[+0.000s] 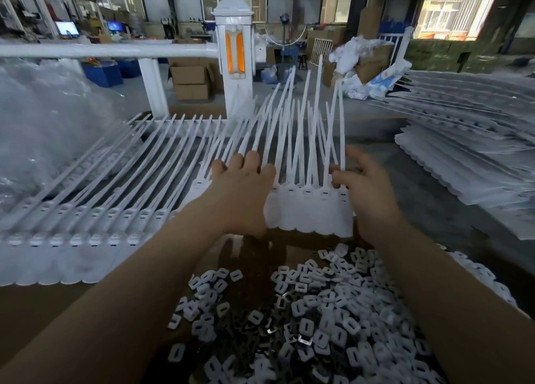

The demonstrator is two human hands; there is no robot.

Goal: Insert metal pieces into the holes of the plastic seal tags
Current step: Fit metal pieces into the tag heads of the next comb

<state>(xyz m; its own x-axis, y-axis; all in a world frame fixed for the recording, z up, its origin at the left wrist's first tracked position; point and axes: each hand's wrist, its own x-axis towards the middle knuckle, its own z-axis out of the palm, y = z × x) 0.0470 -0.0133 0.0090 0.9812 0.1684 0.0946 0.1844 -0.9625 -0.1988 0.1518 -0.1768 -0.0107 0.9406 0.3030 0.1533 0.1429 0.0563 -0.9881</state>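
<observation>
Room: a large workshop is seen, with tall windows [443,10] at the back, cardboard boxes [191,81] on the floor and two lit screens [67,28] far left.
Railing: a white rail [107,50] and a white post with an orange panel [235,56] are seen just beyond the work surface.
Surface: a brown cardboard-like sheet [37,305] is laid under the work, with a grey table [428,192] showing to the right.
Seal tags in hand: a joined strip of white seal tags [309,210] is held upright at the middle of the surface, its long tails fanned upward.
Left hand: the left hand [246,189] is laid against the left end of the strip, fingers spread over the tails; whether anything is gripped cannot be told.
Right hand: the right end of the strip is pinched by the right hand [364,186] between thumb and curled fingers.
Other tags: more strips [86,218] are laid flat to the left, and a tall stack [469,157] is piled on the right.
Metal pieces: a heap of small slotted pieces [318,308], white and metal mixed, is spread on the surface nearest the camera.
Bag: a clear plastic bag [49,117] is seen at far left.
</observation>
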